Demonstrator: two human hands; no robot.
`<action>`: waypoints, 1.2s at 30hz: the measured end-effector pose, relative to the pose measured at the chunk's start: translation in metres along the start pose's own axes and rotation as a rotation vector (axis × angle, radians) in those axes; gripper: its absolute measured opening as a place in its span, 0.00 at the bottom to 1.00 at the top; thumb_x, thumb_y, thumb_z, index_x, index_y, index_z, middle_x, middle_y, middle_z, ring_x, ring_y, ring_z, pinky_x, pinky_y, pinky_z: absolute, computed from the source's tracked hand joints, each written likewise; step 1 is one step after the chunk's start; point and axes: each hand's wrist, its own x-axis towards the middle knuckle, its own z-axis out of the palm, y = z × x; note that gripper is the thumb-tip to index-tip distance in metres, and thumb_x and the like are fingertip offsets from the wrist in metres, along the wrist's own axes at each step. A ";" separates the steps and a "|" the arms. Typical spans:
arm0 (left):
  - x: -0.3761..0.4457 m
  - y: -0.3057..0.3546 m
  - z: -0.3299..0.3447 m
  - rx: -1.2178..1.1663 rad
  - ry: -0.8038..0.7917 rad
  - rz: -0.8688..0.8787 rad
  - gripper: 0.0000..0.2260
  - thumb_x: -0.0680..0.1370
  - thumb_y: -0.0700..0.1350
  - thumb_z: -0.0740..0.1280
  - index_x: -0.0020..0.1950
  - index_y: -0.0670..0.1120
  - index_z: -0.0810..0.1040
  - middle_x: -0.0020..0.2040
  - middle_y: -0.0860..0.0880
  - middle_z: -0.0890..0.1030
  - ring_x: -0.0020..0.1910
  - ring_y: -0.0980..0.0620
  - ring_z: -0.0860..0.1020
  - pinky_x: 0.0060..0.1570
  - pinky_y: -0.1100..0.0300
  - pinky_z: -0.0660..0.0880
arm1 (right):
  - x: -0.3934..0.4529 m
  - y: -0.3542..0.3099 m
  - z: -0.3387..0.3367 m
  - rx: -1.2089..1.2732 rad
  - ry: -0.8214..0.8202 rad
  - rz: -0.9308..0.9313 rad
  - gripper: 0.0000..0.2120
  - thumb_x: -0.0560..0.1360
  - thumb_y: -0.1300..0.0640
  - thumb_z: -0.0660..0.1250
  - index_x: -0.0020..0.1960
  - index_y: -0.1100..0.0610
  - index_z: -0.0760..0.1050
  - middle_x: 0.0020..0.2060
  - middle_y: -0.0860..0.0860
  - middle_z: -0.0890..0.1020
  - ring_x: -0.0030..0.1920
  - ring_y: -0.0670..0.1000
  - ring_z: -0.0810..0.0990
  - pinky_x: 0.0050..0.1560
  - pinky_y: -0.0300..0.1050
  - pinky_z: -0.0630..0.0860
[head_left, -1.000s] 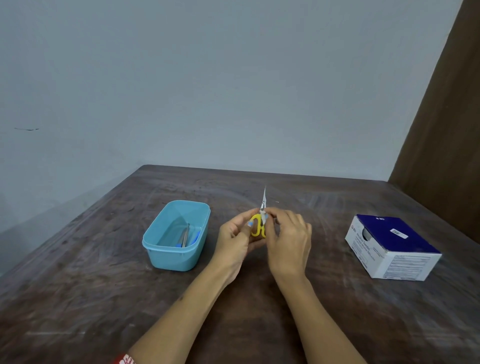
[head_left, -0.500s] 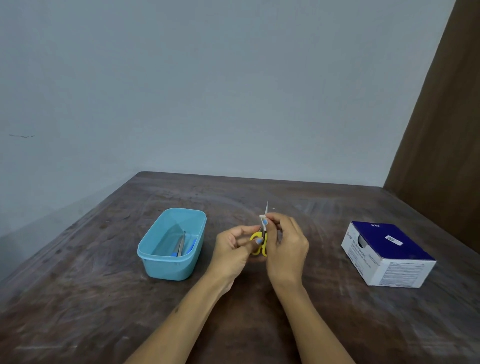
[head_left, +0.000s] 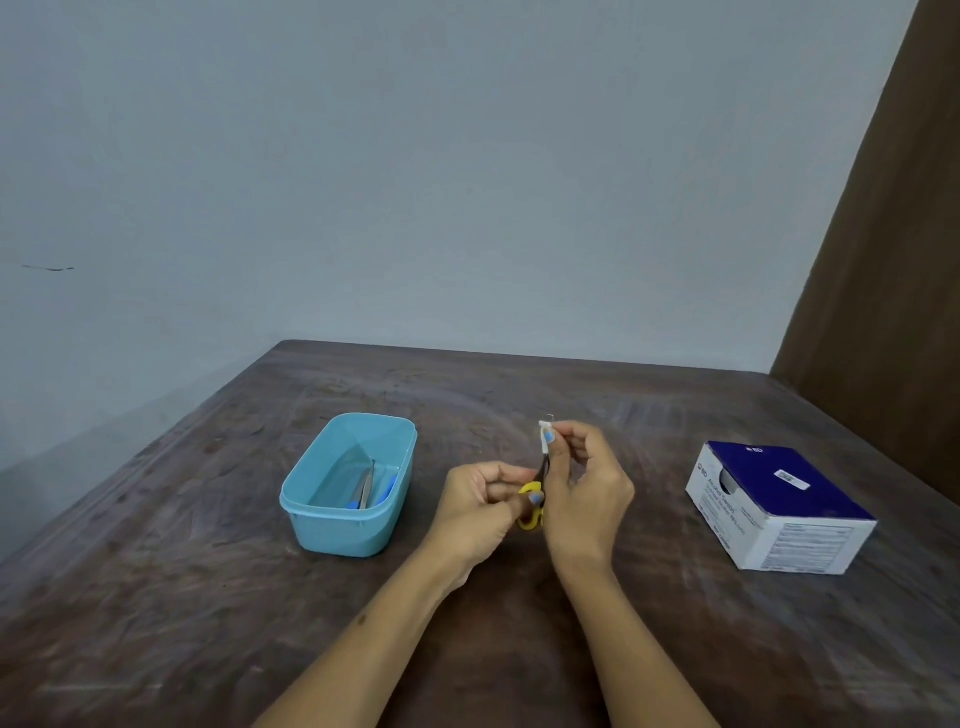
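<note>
Small scissors with yellow handles (head_left: 531, 512) are held upright above the middle of the dark wooden table (head_left: 208, 597). My left hand (head_left: 480, 512) grips the yellow handles. My right hand (head_left: 584, 486) pinches a small white wipe (head_left: 545, 440) round the upper part of the blades, near their tip. The blades are mostly hidden by the wipe and my fingers.
A light blue plastic tub (head_left: 349, 486) stands left of my hands and holds a few metal and blue tools. A blue and white cardboard box (head_left: 779, 506) lies at the right. A grey wall runs behind the table and a brown panel stands at the far right.
My right hand has slid the white wipe up the blades from near the handles to the tip. My left hand has kept its hold on the handles.
</note>
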 end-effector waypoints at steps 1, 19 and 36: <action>0.000 0.000 0.000 0.001 0.017 0.007 0.09 0.73 0.33 0.69 0.52 0.41 0.81 0.45 0.42 0.85 0.44 0.50 0.83 0.43 0.61 0.80 | -0.001 -0.001 0.000 0.002 -0.016 0.000 0.04 0.73 0.63 0.69 0.46 0.56 0.79 0.38 0.46 0.81 0.39 0.38 0.78 0.39 0.29 0.74; 0.003 0.001 -0.004 -0.040 0.108 0.067 0.09 0.73 0.32 0.68 0.51 0.40 0.80 0.42 0.45 0.84 0.37 0.57 0.82 0.38 0.65 0.79 | -0.001 -0.001 0.004 0.129 -0.092 0.264 0.03 0.71 0.57 0.73 0.44 0.50 0.82 0.37 0.43 0.83 0.38 0.39 0.81 0.41 0.35 0.77; 0.005 -0.001 -0.008 0.041 0.083 0.079 0.09 0.74 0.33 0.68 0.53 0.41 0.80 0.43 0.44 0.84 0.40 0.55 0.82 0.39 0.65 0.79 | 0.000 -0.003 0.006 0.306 -0.188 0.453 0.03 0.73 0.58 0.70 0.44 0.52 0.81 0.38 0.49 0.84 0.38 0.46 0.83 0.39 0.43 0.79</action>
